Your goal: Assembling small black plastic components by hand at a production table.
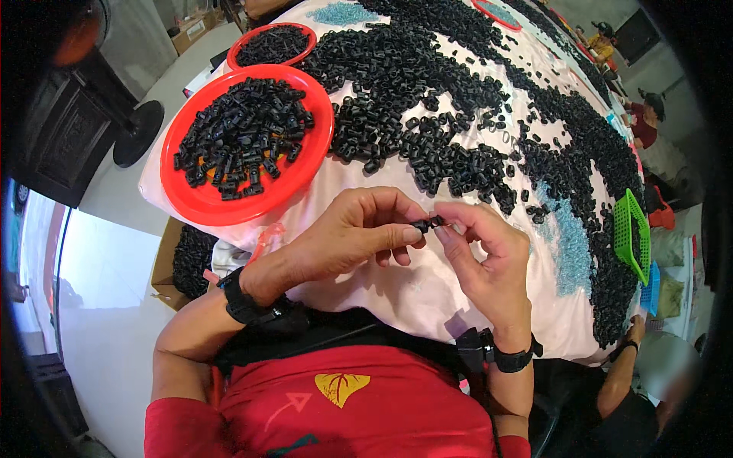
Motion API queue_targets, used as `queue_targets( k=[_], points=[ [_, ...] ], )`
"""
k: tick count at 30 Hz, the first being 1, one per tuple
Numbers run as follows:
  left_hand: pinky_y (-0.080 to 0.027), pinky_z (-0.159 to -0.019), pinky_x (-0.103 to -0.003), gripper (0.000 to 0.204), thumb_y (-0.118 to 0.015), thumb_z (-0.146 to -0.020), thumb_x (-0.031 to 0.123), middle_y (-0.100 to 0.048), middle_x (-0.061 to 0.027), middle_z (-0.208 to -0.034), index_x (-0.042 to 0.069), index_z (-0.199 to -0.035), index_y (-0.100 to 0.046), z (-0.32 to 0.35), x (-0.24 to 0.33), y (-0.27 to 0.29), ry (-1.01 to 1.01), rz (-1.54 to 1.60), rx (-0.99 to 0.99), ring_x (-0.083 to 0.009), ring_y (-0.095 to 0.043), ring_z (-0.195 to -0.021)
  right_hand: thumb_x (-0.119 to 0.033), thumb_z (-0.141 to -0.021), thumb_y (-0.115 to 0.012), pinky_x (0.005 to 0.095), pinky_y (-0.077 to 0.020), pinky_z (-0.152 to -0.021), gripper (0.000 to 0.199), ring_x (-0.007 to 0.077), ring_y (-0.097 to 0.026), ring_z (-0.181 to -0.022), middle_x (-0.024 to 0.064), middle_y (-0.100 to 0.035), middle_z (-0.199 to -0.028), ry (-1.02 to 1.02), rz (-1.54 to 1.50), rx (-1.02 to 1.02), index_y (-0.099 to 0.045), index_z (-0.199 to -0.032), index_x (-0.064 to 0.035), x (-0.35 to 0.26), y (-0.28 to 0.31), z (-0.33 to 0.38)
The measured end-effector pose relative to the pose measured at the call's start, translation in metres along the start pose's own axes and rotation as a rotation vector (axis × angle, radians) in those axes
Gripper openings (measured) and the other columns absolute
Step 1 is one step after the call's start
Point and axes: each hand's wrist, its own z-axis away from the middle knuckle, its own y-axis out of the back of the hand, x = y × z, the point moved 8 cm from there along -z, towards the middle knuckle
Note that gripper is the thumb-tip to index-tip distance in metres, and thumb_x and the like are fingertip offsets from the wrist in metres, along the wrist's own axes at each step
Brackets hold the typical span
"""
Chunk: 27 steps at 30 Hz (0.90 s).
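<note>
In front of my chest, my two hands meet over the near edge of the table. Thumb and fingers of my left hand [359,229] pinch a small black plastic piece [421,226]. My right hand [487,248] grips another small black piece [437,220] at its fingertips, end to end with the first. Whether the two pieces are joined I cannot tell. Just beyond my left hand stands a red plastic plate [324,122] heaped with black plastic parts [240,130]. Loose short black tubular pieces [450,164] are spread over the pale cloth beyond my fingers.
Small clear-blue pieces [569,244] lie in a patch to the right, near a green basket [630,237]. A second red plate [311,46] stands at the back left. Below the table's left edge sits a cardboard box [163,267]. A co-worker's hand [635,330] is at the right edge.
</note>
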Motion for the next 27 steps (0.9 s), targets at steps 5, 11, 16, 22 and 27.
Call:
queue_targets(
  k=[5,11,16,22,27],
  points=[
    [-0.050,-0.067,-0.021,0.024,-0.068,-0.101,0.018,-0.074,-0.0054,-0.107,0.004,-0.121,-0.064,-0.0008,-0.0011,0.0013,-0.015,-0.054,-0.004,-0.0070,-0.069,-0.081,0.005,-0.087,-0.070,0.0272,-0.0508,-0.062,0.022,0.0155,-0.065,-0.074,0.0103,-0.073,-0.096,0.102,0.041,0.001,-0.075,-0.107,-0.0043,-0.0024,-0.0010,-0.0009],
    [-0.050,-0.066,-0.021,0.024,-0.067,-0.102,0.017,-0.074,-0.0049,-0.105,0.003,-0.120,-0.064,-0.0020,-0.0039,-0.0005,-0.030,-0.014,-0.009,-0.0072,-0.069,-0.081,0.005,-0.087,-0.069,0.0256,-0.0499,-0.060,0.022,0.0147,-0.066,-0.079,0.0081,-0.073,-0.096,0.045,-0.070,0.012,-0.076,-0.105,-0.0061,-0.0002,0.0010,-0.0006],
    [-0.051,-0.066,-0.021,0.023,-0.068,-0.101,0.018,-0.073,-0.0035,-0.103,0.003,-0.119,-0.064,-0.0017,-0.0021,-0.0005,-0.064,-0.078,0.002,-0.0072,-0.068,-0.081,0.004,-0.087,-0.070,0.0253,-0.0502,-0.060,0.020,0.0148,-0.067,-0.078,0.0080,-0.074,-0.095,0.066,-0.053,-0.019,-0.076,-0.104,-0.0057,-0.0036,-0.0026,-0.0009],
    [-0.051,-0.065,-0.021,0.021,-0.068,-0.101,0.016,-0.073,-0.0024,-0.100,0.003,-0.117,-0.065,0.0010,0.0036,-0.0042,-0.072,-0.121,0.041,-0.0064,-0.068,-0.081,0.003,-0.085,-0.072,0.0257,-0.0508,-0.060,0.018,0.0153,-0.067,-0.076,0.0084,-0.073,-0.093,0.041,-0.051,0.006,-0.075,-0.102,-0.0038,-0.0001,0.0007,0.0004],
    [-0.051,-0.064,-0.020,0.020,-0.069,-0.100,0.016,-0.073,-0.0022,-0.099,0.003,-0.115,-0.065,0.0019,0.0043,-0.0069,-0.061,-0.124,0.024,-0.0063,-0.067,-0.080,0.005,-0.083,-0.073,0.0260,-0.0513,-0.060,0.020,0.0155,-0.067,-0.077,0.0083,-0.073,-0.092,0.097,-0.051,0.006,-0.075,-0.100,-0.0031,-0.0056,0.0028,0.0016]
  ],
)
